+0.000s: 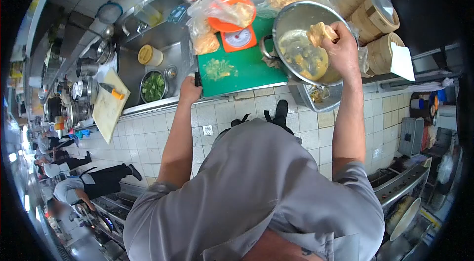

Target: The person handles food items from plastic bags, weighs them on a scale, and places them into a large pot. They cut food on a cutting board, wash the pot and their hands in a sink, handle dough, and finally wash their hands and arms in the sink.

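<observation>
My right hand (341,50) is closed on a piece of yellowish marinated meat (322,33) above a large metal pot (280,20). Inside the pot, yellowish liquid and a few pieces show. My left hand (190,90) is closed at the counter's front edge, around a black handle-like object (198,79) beside the green cutting board (266,74). Wet yellow scraps (219,69) lie on that board. An orange kitchen scale (239,39) stands at its back, topped by an orange plate (226,25) with clear plastic and meat on it. A filled plastic bag (206,43) lies alongside.
Left of the board is a sink (174,55) with a bowl of green leaves (153,86) and a yellow-lidded tub (149,55). Bamboo steamers (370,20) are stacked at right. Below the pot sits a plastic bin (316,102). Other people (94,183) work at far left.
</observation>
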`<state>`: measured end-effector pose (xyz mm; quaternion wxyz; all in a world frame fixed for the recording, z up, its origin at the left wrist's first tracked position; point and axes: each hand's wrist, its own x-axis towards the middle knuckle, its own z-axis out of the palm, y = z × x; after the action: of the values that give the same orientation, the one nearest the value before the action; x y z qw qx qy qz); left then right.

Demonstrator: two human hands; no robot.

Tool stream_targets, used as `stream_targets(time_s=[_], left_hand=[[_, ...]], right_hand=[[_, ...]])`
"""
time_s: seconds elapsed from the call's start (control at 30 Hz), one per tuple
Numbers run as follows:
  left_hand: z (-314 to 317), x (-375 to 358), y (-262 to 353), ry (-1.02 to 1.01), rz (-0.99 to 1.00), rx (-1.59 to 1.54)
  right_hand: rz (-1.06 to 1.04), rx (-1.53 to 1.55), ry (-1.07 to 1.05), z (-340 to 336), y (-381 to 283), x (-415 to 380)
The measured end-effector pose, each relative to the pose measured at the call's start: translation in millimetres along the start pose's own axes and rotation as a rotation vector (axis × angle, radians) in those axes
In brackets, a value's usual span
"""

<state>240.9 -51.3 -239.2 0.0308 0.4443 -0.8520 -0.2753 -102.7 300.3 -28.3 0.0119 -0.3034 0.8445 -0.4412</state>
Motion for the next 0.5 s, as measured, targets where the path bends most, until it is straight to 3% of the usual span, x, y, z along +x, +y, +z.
stream_targets(time_s=[0.03, 0.07, 0.13, 0.23, 0.37, 0.43, 0.5], left_hand=[[-4.2, -0.5, 0.3, -0.056, 0.145, 0.142], [-7.5, -3.8, 4.7, -0.06, 0.131, 0.128], [-12.8, -6.2, 17.0, -0.163, -0.008, 0.163], [-15.7, -10.2, 21.9, -0.132, -0.141, 0.165], [-1.2, 4.6, 0.3, -0.13, -0.232, 0.042], [-0.7, 6.4, -5.0, -0.105, -0.266, -0.016], [-6.2, -1.7, -4.6, -0.079, -0.305, -0.07]], right_hand=[[-0.003, 0.021, 0.006, 7.7, -19.6, -5.6], [0.02, 0.048, -0.037, 17.0, -39.9, -12.0], [-0.035, 0.064, -0.1, 50.1, -63.3, -22.8], [-0.127, 0.074, -0.248, 111.6, -84.9, -38.6], [-0.164, 0.049, -0.513, 210.6, -56.5, -43.4], [-0.216, -0.001, -0.537, 242.6, -62.8, -50.6], [-0.382, -0.034, -0.671, 262.6, -63.5, -54.8]])
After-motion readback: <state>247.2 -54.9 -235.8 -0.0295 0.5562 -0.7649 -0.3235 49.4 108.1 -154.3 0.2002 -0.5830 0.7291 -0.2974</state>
